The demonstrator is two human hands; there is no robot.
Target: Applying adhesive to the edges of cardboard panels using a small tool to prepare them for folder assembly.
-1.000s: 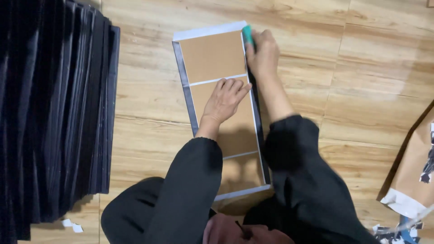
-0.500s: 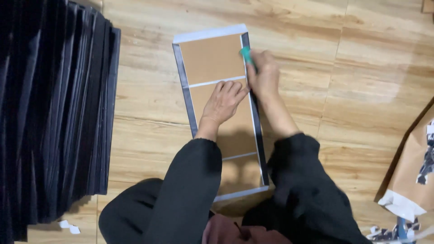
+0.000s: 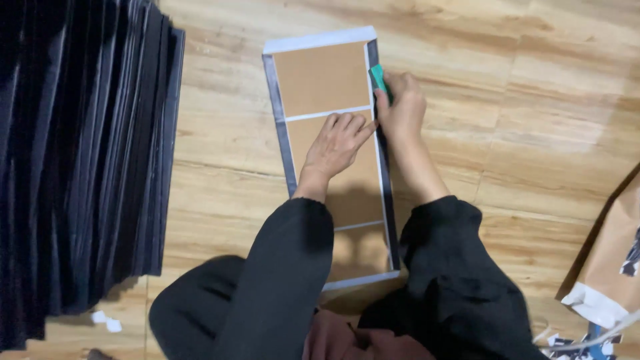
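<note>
Right hand [image 3: 402, 107], closed on green scraper [image 3: 379, 79], now drawn nearer along panel's [image 3: 323, 79] right edge. Left hand [image 3: 337, 143] flat, open, empty, pressing panel beside it on floor [image 3: 533, 133]. Edge partly smoothed.

A light wooden plank floor [image 3: 547, 120] with warm grain fills the frame under soft, even light. A fanned stack of black sheets [image 3: 73, 160] covers the left side. A brown paper bag [image 3: 610, 267] lies at lower right.
</note>
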